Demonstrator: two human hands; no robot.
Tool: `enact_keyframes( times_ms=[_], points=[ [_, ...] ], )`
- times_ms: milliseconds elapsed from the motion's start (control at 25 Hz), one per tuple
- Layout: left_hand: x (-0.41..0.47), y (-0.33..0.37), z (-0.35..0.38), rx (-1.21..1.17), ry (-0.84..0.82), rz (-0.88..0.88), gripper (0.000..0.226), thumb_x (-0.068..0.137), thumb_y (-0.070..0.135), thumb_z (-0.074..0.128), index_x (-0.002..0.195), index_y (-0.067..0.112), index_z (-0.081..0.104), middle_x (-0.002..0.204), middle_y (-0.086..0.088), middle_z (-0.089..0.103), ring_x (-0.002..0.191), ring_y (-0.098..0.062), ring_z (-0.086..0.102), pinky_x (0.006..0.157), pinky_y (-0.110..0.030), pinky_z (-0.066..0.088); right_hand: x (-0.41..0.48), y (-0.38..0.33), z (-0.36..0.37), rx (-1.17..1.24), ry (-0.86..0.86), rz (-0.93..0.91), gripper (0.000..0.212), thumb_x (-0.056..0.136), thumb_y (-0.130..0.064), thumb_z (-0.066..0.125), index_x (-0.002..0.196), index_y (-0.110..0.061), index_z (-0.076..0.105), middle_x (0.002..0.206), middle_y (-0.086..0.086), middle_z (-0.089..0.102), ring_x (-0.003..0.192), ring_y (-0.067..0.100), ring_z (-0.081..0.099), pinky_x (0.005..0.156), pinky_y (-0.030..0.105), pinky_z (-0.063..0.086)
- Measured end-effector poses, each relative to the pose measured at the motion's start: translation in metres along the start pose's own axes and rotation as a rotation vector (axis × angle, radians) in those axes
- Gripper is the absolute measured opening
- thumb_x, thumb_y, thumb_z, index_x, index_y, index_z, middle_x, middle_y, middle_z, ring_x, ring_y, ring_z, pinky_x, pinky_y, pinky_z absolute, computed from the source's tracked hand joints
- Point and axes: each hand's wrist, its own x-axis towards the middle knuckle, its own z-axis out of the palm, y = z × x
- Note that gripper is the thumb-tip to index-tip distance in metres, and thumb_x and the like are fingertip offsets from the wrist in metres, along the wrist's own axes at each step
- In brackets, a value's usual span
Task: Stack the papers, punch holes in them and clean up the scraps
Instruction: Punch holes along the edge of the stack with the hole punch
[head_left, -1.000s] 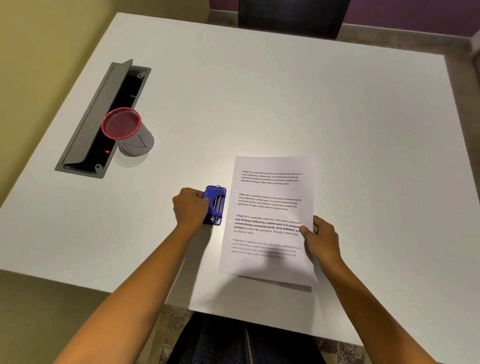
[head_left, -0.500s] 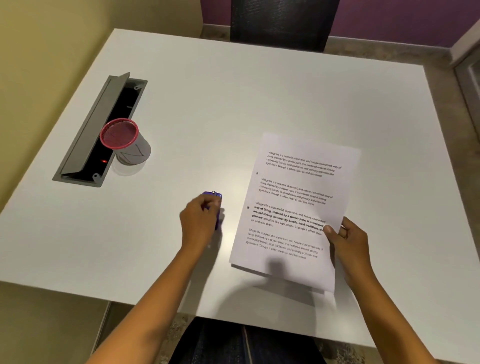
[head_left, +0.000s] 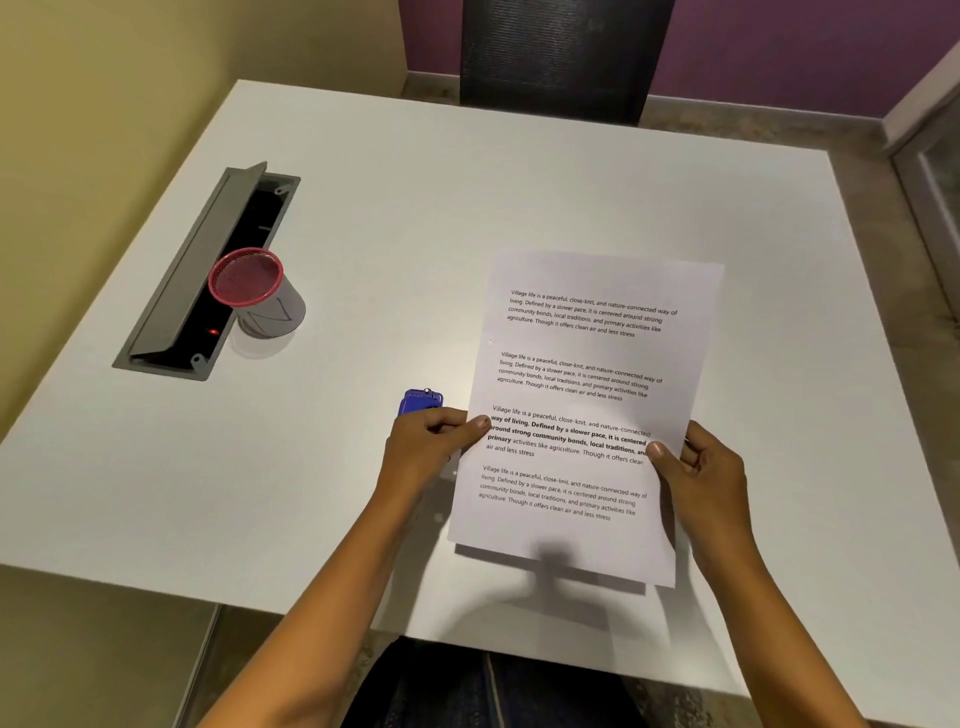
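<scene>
A stack of printed white papers is lifted off the white table and held by both hands. My left hand pinches its left edge with the thumb on top. My right hand grips the right edge. One punched hole shows near the upper left margin of the top sheet. The small blue hole punch lies on the table just beyond my left hand, partly hidden by it.
A red mesh cup stands at the left beside an open grey cable box sunk into the table. A black chair is at the far side. My legs show below the near table edge.
My left hand let go of the hole punch and took the papers' left edge. The papers came away from the punch, moved right and rose off the table.
</scene>
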Motion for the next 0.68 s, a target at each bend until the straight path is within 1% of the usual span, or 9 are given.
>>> enact_keyframes(
  times_ms=[160,280,400,520,600,680],
  points=[
    [-0.004,0.001,-0.001,-0.036,0.004,0.008,0.017,0.076,0.027,0.081,0.062,0.023,0.072,0.050,0.015,0.056,0.047,0.000,0.047,0.062,-0.024,0.036,-0.005,-0.002,-0.001,0.036,0.002,-0.014,0.043,0.088,-0.002,0.062,0.085,-0.044,0.070,0.096,-0.015,0.074,0.094,0.012,0.071,0.093,0.043,0.053],
    [-0.006,-0.002,-0.001,0.016,0.034,0.023,0.026,0.084,0.032,0.073,0.063,0.017,0.067,0.052,0.015,0.053,0.053,-0.006,0.045,0.067,-0.026,0.037,-0.008,-0.003,-0.001,0.031,0.000,-0.020,0.039,0.088,-0.003,0.061,0.086,-0.041,0.069,0.097,-0.015,0.074,0.093,0.010,0.071,0.093,0.041,0.054],
    [-0.007,-0.003,0.000,0.058,0.057,0.038,0.031,0.087,0.033,0.069,0.060,0.020,0.064,0.053,0.013,0.053,0.055,-0.010,0.043,0.068,-0.028,0.037,-0.009,-0.003,-0.001,0.016,-0.004,-0.024,0.036,0.088,-0.002,0.061,0.088,-0.037,0.068,0.100,-0.010,0.074,0.095,0.014,0.071,0.094,0.045,0.053],
    [-0.008,-0.003,0.001,0.078,0.057,0.051,0.028,0.089,0.033,0.067,0.063,0.022,0.066,0.055,0.012,0.055,0.056,-0.009,0.045,0.070,-0.028,0.037,-0.011,-0.004,-0.002,0.014,-0.004,-0.020,0.034,0.089,-0.003,0.061,0.088,-0.037,0.068,0.102,-0.008,0.074,0.096,0.015,0.071,0.095,0.048,0.052],
    [-0.007,-0.003,0.000,0.073,0.059,0.056,0.027,0.088,0.034,0.068,0.064,0.020,0.066,0.053,0.014,0.055,0.053,-0.006,0.045,0.069,-0.029,0.037,-0.012,-0.005,-0.002,0.012,-0.001,-0.022,0.035,0.089,-0.004,0.061,0.087,-0.038,0.068,0.102,-0.009,0.074,0.096,0.016,0.071,0.096,0.049,0.052],
    [-0.005,0.001,-0.002,0.051,0.047,0.071,0.022,0.087,0.031,0.070,0.068,0.020,0.069,0.049,0.017,0.055,0.046,0.000,0.044,0.065,-0.028,0.037,-0.014,-0.006,-0.002,0.015,0.001,-0.028,0.036,0.089,-0.003,0.061,0.088,-0.039,0.068,0.102,-0.008,0.074,0.097,0.017,0.070,0.096,0.049,0.052]
  ],
)
